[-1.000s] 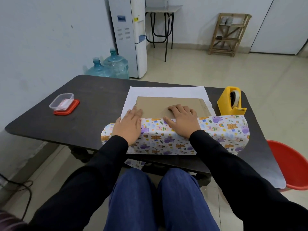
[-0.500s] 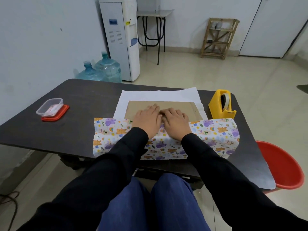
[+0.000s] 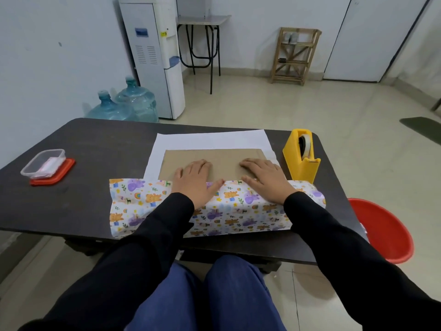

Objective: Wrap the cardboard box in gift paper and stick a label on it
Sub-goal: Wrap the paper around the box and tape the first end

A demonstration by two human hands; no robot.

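Half a second ago the two hands lay side by side at the middle of the box; now they have slid apart along the folded paper edge, the left hand near the middle and the right hand toward the right end. In the head view, both lie flat with palms down and fingers spread, gripping nothing, pressing the paper onto the box. The box is a flat brown cardboard slab lying in the middle of the dark matte table, on the sheet's plain white underside. The near flap, glossy and printed with bears, rainbows and purple animals, is folded up over the box's near edge, and its loose ends stick out past both sides. A yellow plastic tape dispenser, wedge-shaped with a roll inside, stands just right of the box. A clear rectangular tub sits on a red lid at the table's left. A round red basin is on the floor to the right.
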